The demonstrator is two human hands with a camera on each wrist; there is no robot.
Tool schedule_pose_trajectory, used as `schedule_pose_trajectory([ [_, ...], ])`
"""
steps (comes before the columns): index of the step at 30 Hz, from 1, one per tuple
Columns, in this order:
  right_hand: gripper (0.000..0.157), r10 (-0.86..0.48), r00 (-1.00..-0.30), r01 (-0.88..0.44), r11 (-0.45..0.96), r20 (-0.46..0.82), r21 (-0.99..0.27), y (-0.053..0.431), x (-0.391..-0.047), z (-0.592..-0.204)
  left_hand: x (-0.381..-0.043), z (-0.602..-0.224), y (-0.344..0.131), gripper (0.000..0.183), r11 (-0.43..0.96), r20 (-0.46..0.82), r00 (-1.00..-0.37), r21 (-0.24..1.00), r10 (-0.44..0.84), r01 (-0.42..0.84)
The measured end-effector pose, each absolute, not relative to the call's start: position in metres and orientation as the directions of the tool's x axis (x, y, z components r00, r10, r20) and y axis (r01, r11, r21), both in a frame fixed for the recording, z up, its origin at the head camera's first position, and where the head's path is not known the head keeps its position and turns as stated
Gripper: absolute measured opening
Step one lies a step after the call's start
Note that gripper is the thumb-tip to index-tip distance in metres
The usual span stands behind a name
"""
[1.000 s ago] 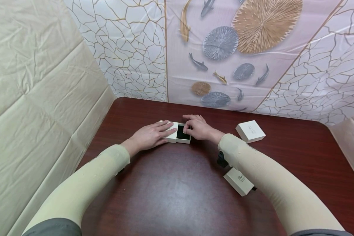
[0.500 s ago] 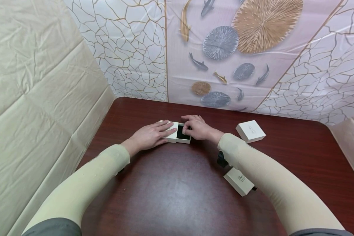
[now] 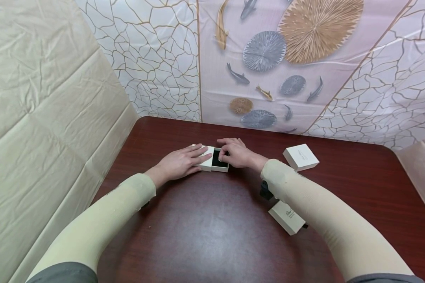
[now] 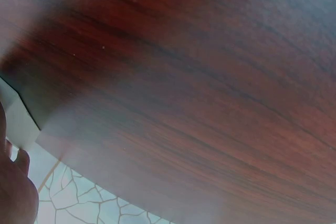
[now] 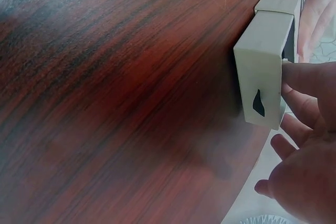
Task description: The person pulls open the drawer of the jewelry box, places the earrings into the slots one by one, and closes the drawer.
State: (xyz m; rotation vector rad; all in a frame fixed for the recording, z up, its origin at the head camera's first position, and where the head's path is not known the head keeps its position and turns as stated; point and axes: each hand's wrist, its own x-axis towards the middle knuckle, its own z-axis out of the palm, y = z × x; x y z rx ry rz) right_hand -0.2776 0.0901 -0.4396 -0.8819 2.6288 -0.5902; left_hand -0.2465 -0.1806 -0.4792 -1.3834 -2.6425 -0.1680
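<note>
A white sliding drawer box (image 3: 209, 151) sits toward the far side of the table, its drawer (image 3: 220, 169) pulled partway out to the right. Black lining shows inside. My left hand (image 3: 182, 162) rests on the box's sleeve with straight, spread fingers, the thumb at the near side. My right hand (image 3: 235, 154) is over the drawer, thumb and index finger bent close together at the lining; I cannot tell whether they pinch something small. The right wrist view shows a black tab (image 5: 259, 104) on the drawer's end face, beside the right fingers (image 5: 310, 80).
Two more white boxes with printed lettering lie to the right: one at the back (image 3: 302, 157), one near the right forearm (image 3: 287, 217) with a black tab. A patterned cloth wall (image 3: 163, 59) stands behind the dark wooden table (image 3: 184, 220).
My right hand has shifted very slightly left over the drawer. The left hand and the boxes keep their places.
</note>
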Motion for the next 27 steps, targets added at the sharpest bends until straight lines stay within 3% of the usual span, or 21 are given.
schedule_pose_trajectory([
  [27, 0.017, -0.609, -0.775, -0.487, 0.746, -0.168, -0.455, 0.0949, -0.2755, -0.44, -0.2465, -0.4812, -0.1816, 0.055, 0.569, 0.194, -0.561, 0.022, 0.804, 0.822],
])
